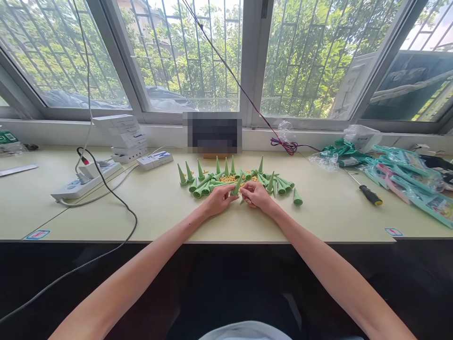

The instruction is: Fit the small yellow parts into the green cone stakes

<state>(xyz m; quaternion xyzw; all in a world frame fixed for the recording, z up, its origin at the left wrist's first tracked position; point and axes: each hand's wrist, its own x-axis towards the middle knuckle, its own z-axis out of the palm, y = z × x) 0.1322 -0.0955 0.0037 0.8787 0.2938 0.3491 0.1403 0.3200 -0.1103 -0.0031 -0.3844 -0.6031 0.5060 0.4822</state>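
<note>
Gripping a tilted green cone (236, 187) above the bench (336, 212), the left hand (220, 199) has its fingers closed around it. Just beside, the right hand (256, 194) has its fingers pinched narrowly; what they hold cannot be told. Beyond both, other cones (297, 198) surround small yellow pieces (227, 179).

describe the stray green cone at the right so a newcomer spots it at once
Start at the pale table and find the cluster of green cones near its middle. Follow it rightward; the stray cone sits just outside, farthest right and nearer the front edge than its neighbours.
</note>
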